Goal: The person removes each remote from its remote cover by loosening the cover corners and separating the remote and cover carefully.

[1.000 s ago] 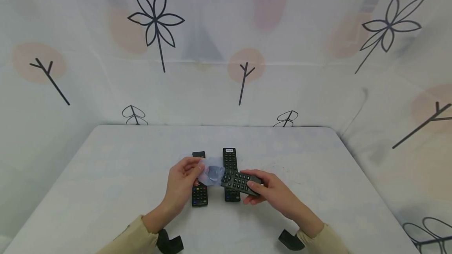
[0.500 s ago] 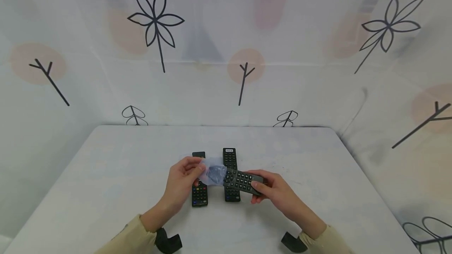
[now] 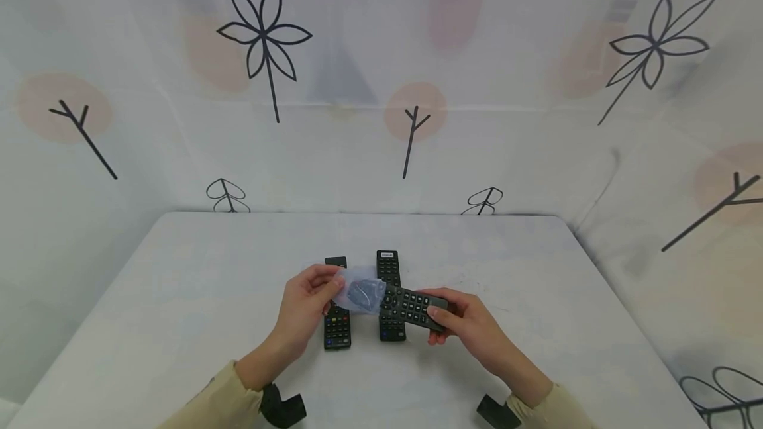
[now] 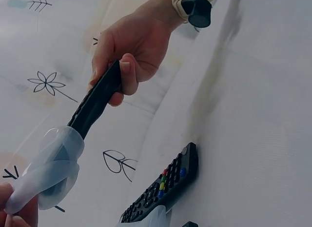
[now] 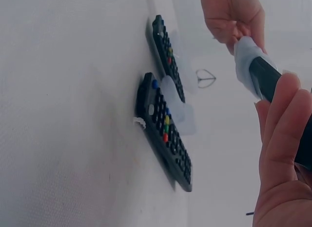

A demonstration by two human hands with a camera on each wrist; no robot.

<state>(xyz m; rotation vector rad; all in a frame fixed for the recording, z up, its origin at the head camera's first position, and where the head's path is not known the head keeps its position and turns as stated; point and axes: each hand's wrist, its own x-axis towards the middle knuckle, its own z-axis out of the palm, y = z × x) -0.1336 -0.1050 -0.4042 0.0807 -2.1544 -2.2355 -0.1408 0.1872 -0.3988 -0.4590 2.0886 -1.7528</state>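
My right hand (image 3: 465, 318) grips the keypad end of a black remote control (image 3: 412, 306), thumb on top of the buttons. A translucent plastic sleeve (image 3: 362, 293) covers the remote's other end, loose and wrinkled around it in the left wrist view. My left hand (image 3: 305, 303) pinches the far end of the sleeve between thumb and fingers. Both hands hold these above the table. Beneath lie two more black remotes, one (image 3: 337, 333) under the left hand and sleeve, one (image 3: 389, 269) partly hidden behind the held remote.
The white table (image 3: 238, 250) extends to a patterned cloth backdrop (image 3: 357, 151). In the right wrist view, pale translucent film (image 5: 180, 107) overlaps the lying remotes (image 5: 165, 134). Black straps (image 3: 285, 409) sit at both wrists.
My right hand and the held remote have shifted slightly right, and the sleeve's right edge has moved with them. The left hand stays almost in place; the lying remotes have not moved.
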